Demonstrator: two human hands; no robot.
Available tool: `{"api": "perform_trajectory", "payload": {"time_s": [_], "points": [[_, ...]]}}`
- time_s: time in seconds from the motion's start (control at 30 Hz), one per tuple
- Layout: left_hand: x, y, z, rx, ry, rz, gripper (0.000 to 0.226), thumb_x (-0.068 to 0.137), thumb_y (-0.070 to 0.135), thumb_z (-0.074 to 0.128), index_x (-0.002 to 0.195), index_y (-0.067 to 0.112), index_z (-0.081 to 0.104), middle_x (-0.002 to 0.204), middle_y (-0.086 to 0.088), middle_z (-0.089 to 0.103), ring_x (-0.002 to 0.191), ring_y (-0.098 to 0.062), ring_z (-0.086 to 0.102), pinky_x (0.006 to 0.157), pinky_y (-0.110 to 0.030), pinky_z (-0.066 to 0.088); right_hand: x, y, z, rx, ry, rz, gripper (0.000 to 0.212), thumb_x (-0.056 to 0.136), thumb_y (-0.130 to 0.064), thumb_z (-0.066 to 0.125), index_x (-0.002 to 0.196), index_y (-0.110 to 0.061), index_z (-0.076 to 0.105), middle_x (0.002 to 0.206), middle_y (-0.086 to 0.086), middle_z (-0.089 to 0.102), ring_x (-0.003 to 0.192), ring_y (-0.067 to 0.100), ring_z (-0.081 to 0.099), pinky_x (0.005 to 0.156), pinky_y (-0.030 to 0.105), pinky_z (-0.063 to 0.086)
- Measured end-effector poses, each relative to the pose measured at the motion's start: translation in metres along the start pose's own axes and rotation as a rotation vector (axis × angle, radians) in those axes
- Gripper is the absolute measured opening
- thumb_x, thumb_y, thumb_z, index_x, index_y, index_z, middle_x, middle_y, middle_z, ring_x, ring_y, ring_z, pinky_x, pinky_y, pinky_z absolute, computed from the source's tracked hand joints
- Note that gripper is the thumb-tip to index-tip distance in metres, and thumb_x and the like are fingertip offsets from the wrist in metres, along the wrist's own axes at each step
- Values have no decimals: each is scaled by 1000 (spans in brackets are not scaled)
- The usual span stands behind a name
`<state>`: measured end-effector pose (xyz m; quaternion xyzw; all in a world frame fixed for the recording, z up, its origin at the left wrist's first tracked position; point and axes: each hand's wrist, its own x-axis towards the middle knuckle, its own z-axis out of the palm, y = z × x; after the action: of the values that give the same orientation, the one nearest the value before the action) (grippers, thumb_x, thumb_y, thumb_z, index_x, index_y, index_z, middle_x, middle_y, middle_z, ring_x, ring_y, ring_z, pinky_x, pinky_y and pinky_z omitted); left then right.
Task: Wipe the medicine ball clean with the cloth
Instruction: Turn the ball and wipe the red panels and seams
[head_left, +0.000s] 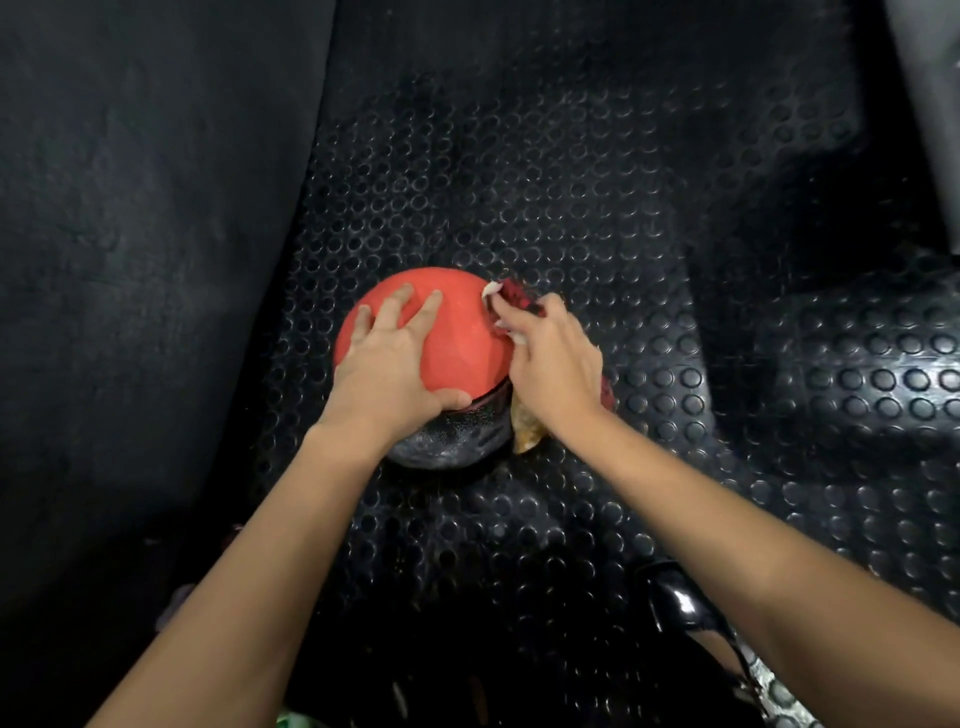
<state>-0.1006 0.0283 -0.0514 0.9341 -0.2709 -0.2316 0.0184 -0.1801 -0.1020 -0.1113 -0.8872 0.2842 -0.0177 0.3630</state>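
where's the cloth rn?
Head view, centre: the cloth is bunched under the right hand, pressed against the right side of the medicine ball; the left hand steadies the ball.

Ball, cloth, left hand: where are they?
Ball (457, 332): head view, bare red top.
Cloth (511, 293): head view, red part past the fingers.
Left hand (387, 364): head view, back of hand.

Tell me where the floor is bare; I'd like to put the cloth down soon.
Bare studded mat lies beyond the medicine ball, and more to its right. It is crowded at the ball, where the left hand presses and the right hand holds the cloth.
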Motion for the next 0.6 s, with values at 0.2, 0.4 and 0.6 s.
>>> {"api": "perform_trajectory", "payload": {"time_s": [0.2,0.4,0.6], "points": [[-8,0,2,-16,25,2,108,68,50,78,151,34,11,159,6,7,146,-31,3,113,-52,20,-5,18,4,21,-18,28,46,97,-16,43,135,-41,46,115,1,48,107,21,49,81,36,45],[-5,-2,1,-36,35,-7,111,66,52,79,152,31,12,159,5,9,147,-29,4,114,-52,19,-35,1,3,85,-34,-67,49,96,-16,42,138,-41,41,115,0,45,104,18,47,80,37,48],[-10,3,3,-43,38,-30,117,66,50,80,153,22,6,160,5,5,147,-29,2,113,-54,20,-7,17,10,88,9,103,49,96,-13,41,137,-41,43,111,0,47,104,21,50,80,36,45]]}}
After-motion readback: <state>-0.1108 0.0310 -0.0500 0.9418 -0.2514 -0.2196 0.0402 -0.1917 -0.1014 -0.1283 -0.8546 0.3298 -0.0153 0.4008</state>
